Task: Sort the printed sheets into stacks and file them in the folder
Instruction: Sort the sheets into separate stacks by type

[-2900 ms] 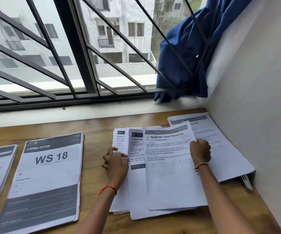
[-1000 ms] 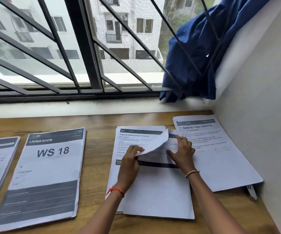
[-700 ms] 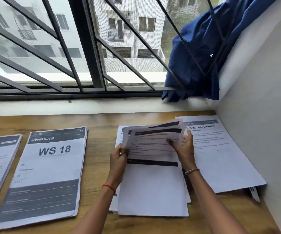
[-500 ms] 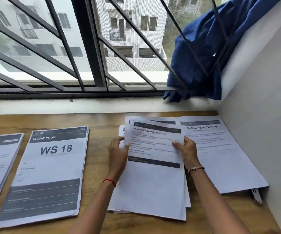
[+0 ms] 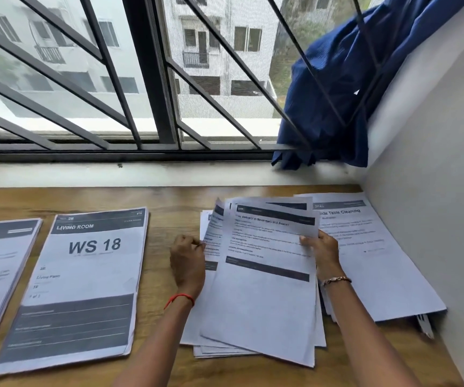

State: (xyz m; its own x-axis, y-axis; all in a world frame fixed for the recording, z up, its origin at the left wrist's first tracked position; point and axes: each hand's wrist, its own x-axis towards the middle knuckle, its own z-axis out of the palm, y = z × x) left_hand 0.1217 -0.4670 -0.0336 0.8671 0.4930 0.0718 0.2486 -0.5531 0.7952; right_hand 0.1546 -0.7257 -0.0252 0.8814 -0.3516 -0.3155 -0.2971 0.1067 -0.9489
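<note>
The person wears a thin red thread (image 5: 179, 298) tied round the left wrist and a slim beaded bracelet (image 5: 337, 280) round the right wrist, both forearms bare as far as they show.

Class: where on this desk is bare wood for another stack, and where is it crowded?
Bare wood: the strip between the window sill and the stacks' top edges, wider behind the WS 18 stack; the gap between that stack and the middle pile, partly taken by the left hand. Crowded: the middle pile overlaps the Bedside Table Cleaning stack.
</note>
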